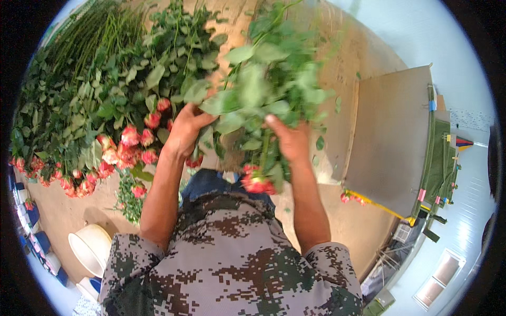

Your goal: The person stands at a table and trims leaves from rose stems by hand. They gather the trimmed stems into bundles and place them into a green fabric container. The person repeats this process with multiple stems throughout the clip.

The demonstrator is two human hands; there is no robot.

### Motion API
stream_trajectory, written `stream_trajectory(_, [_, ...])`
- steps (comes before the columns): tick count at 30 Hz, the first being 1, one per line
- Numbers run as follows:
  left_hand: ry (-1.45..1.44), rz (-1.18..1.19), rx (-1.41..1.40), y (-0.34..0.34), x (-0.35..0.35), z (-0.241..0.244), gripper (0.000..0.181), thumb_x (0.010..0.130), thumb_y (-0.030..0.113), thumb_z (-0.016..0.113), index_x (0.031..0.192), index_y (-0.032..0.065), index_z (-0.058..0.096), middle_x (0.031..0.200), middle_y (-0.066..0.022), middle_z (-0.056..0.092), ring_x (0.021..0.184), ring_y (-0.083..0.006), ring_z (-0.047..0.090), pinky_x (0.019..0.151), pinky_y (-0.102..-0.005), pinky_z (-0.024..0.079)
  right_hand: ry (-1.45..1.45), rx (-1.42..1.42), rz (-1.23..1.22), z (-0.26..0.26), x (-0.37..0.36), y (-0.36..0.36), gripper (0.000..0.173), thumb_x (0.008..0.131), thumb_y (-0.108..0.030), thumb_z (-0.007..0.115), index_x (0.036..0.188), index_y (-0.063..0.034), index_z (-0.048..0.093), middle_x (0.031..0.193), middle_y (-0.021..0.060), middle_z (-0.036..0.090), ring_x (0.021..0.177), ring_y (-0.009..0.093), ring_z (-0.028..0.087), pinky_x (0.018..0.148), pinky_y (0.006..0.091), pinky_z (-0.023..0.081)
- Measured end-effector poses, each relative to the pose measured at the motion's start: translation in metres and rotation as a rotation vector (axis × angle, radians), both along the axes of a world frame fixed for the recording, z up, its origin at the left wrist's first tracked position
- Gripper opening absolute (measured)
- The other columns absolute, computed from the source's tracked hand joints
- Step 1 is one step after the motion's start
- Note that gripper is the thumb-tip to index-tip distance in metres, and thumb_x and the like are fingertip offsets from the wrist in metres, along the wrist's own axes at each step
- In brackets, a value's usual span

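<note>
In my right hand [290, 138] is a small bunch of leafy cut roses [253, 98], held by the stems with pink-red blooms [257, 182] hanging toward my body. My left hand [191, 128] is at the left side of this bunch, thumb and fingers at a stem and leaves; blur and foliage hide whether it grips them. Left of it lies a large pile of cut roses [91, 91], stems pointing away and pink-red heads toward me. A rose head [194, 160] shows just below my left wrist.
An upright board [389, 126] stands on the right, with green material [437, 158] clipped beyond it. Loose leaves lie on the wooden table [336, 158]. Below left are a cream bucket [91, 249] and greenery with a rose [130, 197]. More roses [353, 198] show beneath the board.
</note>
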State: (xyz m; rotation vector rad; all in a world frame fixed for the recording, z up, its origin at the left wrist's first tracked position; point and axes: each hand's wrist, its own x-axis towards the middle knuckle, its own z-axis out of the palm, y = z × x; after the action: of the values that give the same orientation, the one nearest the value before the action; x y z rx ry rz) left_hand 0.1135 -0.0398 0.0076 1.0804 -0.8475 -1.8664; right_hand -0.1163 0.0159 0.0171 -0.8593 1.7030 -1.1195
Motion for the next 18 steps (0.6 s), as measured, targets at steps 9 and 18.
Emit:
stream_trajectory(9, [-0.313,0.198,0.057,-0.010,-0.001,-0.062,0.032,0.085,0.006,0.057,0.115,-0.0055,0.054,0.108,-0.0110,0.062,0.092,-0.0178,0.058,0.083,-0.0288,0.045,0.321,0.323,-0.094,-0.032,-0.042,0.020,0.045,0.072,-0.023,0.078,0.101,0.0065,0.060,0.096,0.0150,0.066,0.082,0.023,0.062,0.076,0.0344,0.049])
stream_trajectory(18, [-0.450,0.142,-0.054,-0.011,-0.003,-0.083,0.036,0.086,0.011,0.057,0.117,-0.0064,0.054,0.111,-0.0125,0.062,0.098,-0.0196,0.058,0.087,-0.0298,0.043,0.158,0.028,-0.256,-0.064,-0.065,0.036,0.044,0.080,-0.023,0.072,0.108,0.0062,0.057,0.104,0.0135,0.063,0.091,0.023,0.059,0.083,0.0339,0.044])
